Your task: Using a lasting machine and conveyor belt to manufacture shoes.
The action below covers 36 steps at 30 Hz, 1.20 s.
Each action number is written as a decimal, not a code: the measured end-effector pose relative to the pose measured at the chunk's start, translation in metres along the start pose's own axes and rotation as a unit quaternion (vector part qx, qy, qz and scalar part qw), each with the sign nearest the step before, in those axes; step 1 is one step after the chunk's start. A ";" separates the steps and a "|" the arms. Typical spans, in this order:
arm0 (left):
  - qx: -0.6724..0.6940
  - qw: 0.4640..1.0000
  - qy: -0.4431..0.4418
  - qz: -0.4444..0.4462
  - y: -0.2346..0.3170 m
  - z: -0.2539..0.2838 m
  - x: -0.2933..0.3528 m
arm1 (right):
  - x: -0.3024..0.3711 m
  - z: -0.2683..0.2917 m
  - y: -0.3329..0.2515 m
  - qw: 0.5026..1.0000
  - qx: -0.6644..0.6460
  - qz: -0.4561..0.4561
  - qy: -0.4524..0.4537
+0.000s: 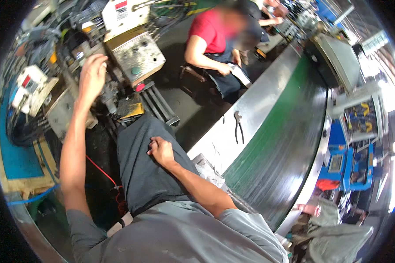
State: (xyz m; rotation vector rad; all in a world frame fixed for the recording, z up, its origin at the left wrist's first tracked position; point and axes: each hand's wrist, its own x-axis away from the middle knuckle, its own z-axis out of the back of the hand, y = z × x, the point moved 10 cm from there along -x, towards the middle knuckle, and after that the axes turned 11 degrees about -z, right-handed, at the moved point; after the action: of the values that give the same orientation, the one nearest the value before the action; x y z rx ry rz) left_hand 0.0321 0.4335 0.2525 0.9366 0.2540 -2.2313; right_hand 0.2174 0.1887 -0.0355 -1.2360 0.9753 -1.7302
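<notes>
My left arm reaches up along the left side, and my left hand is raised over a dark, oily machine part. Its fingers are bent and close together; whatever they may grip is hidden. Just right of that hand stands a worn grey control box with dark knobs and a green button. My right hand rests on the dark grey trousers over my thigh. Its fingers curl loosely, thumb apart from the index finger, with nothing visible between them. Below the control box, a yellow piece sits on the machine near my knee.
A green conveyor belt with a metal edge runs along my right. Pliers lie on that edge. Beyond it, a seated co-worker in a red shirt holds a pale flat piece. A red cable hangs at left.
</notes>
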 end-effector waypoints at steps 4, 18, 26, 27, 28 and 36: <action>-0.054 0.991 -0.114 0.035 -0.039 -0.062 -0.015 | -0.004 0.006 -0.010 0.999 0.029 0.024 0.019; 0.178 0.918 -0.253 0.247 -0.199 -0.132 0.019 | -0.023 0.014 -0.005 0.997 0.049 0.012 0.050; 0.166 0.939 -0.207 0.218 -0.187 -0.156 0.017 | -0.026 0.018 -0.012 0.992 0.088 0.019 0.088; 0.150 0.921 -0.261 0.249 -0.208 -0.154 0.024 | -0.025 0.013 -0.018 0.989 0.100 0.038 0.098; 0.157 0.922 -0.260 0.241 -0.208 -0.158 0.022 | -0.024 0.015 -0.018 0.988 0.101 0.037 0.108; 0.278 0.844 -0.228 0.397 -0.263 -0.168 0.052 | -0.028 0.018 -0.021 0.989 0.076 0.058 0.112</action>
State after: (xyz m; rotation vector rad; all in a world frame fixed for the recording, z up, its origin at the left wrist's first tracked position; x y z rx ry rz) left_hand -0.0762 0.6711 0.0740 0.5750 -0.8952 -1.6472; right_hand 0.2375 0.2196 -0.0221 -0.8842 1.0031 -1.8418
